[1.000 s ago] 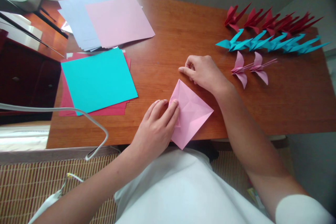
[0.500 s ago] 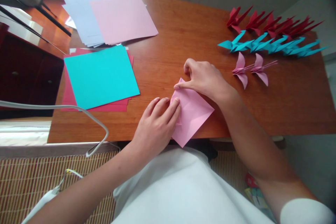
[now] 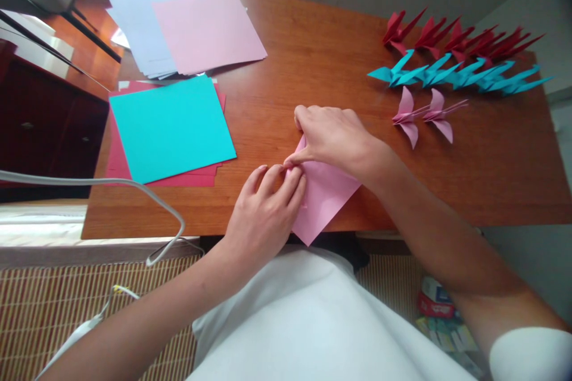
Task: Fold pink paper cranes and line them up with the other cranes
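A folded pink paper square (image 3: 322, 202) lies on the wooden table (image 3: 313, 53) near its front edge, one corner hanging over. My left hand (image 3: 263, 214) presses on its left corner with curled fingers. My right hand (image 3: 333, 140) lies over the upper part of the paper, its thumb and fingertips pinching the paper's left corner right beside my left fingertips. Both hands meet at that corner.
A cyan sheet (image 3: 172, 128) on red sheets lies at the left, with a pink sheet (image 3: 208, 30) on pale blue paper behind. At the right stand rows of red cranes (image 3: 451, 36), cyan cranes (image 3: 451, 74) and two pink cranes (image 3: 424, 116). A grey cable (image 3: 147, 196) loops at the left.
My right hand has come down from the bare table behind the paper onto it, sliding left to its left corner. My left fingers have curled a little.
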`<state>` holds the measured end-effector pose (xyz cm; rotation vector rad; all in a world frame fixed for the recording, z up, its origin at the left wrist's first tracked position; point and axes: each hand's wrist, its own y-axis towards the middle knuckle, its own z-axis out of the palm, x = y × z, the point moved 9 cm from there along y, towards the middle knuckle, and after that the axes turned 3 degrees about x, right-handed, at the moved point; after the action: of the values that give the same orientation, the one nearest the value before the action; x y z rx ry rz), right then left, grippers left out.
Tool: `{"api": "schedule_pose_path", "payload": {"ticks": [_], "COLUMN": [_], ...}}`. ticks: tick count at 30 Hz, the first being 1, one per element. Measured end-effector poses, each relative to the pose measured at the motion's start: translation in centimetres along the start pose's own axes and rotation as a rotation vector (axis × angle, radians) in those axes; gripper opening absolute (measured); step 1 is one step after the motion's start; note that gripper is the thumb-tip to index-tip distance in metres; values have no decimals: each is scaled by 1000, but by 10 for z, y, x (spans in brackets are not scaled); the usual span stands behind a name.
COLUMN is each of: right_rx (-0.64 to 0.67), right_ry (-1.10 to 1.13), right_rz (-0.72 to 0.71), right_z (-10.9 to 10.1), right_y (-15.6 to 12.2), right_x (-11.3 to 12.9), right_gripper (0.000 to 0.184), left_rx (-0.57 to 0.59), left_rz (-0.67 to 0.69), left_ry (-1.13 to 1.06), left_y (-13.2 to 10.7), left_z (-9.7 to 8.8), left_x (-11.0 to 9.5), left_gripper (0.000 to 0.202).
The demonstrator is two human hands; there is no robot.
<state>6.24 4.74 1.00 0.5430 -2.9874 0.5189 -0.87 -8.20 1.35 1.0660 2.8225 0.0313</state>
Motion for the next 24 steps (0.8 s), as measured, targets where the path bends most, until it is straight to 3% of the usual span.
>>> {"api": "schedule_pose_path", "payload": {"ticks": [7,16,21,24], "right_rx": [54,-200,-300,-353], "right_ry": [7,228,335,431], "right_rz": [1,100,89,67], "right_z": [1,4,10,10], "right_y": [5,-2,-22,-40], "right_x": [-2,-68,-71,-69], "right_gripper": [63,27,9,11], "left_rx": [19,-21,-139,-200], "left_rz": [-5,-46,-150,-265], "left_ry": [18,-69,-207,-281], "left_y": [2,-6,-14,-17], "left_z": [-1,1,-4,-9], "left_x": [-2,2,21,41], "left_gripper": [46,46,49,48]}}
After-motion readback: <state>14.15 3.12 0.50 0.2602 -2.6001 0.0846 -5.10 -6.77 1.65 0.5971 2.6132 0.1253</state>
